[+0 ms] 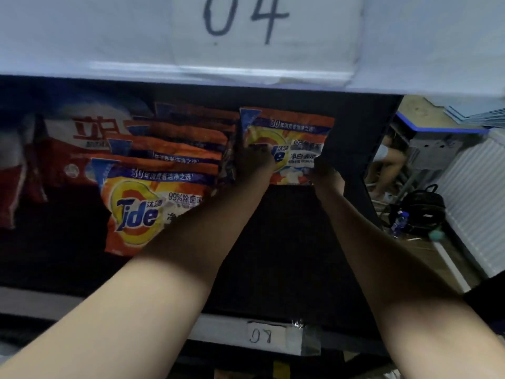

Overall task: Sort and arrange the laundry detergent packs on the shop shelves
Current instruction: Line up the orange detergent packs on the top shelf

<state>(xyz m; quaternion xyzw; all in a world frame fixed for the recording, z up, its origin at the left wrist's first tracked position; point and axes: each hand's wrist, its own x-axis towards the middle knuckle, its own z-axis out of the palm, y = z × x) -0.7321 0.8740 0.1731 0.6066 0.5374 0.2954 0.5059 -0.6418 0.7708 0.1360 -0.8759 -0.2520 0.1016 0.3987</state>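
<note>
An orange Tide pack stands upright at the back right of a dark shelf. My left hand grips its left edge and my right hand grips its lower right corner. To its left, a row of several orange Tide packs lies overlapping, front one facing me. Further left are red and white detergent packs, partly in shadow.
The shelf above carries a white paper label "04". The shelf's front edge has a small label. Right of the shelf's dark side panel are a seated person's legs, a black backpack, a bottle and a white radiator.
</note>
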